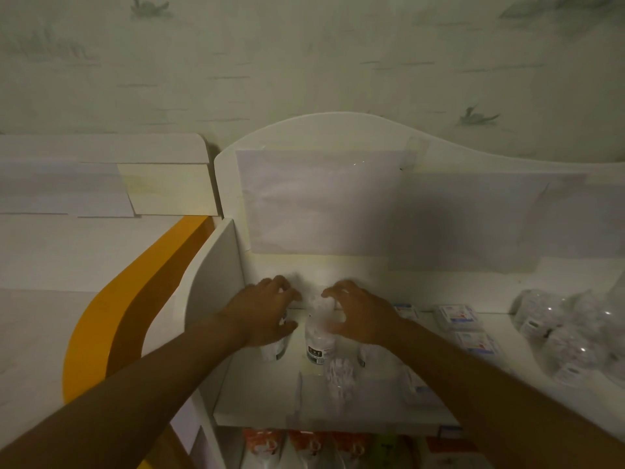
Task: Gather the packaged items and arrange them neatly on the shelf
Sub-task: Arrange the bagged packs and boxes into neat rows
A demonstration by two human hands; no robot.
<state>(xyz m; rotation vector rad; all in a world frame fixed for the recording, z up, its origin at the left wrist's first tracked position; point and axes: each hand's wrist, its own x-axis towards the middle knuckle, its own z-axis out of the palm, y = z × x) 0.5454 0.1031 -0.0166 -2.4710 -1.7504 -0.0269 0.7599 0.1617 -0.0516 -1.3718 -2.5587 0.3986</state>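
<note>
On the white top shelf (257, 397) stand clear plastic packages with dark labels. My left hand (267, 313) curls over the top of one clear package (275, 350) at the shelf's left end, near the side panel. My right hand (358, 313) curls around the upper part of a second clear package (318, 346) just to the right. A third clear packet (340, 377) lies in front of them, and more lie under my right forearm. The picture is dim and blurred.
Small blue-and-white flat packs (456, 314) lie to the right, with a pile of clear bagged items (568, 336) at the far right. Orange pouches (314, 445) fill the shelf below. A white curved back panel (338, 137) rises behind, and an orange curved edge (111, 319) lies to the left.
</note>
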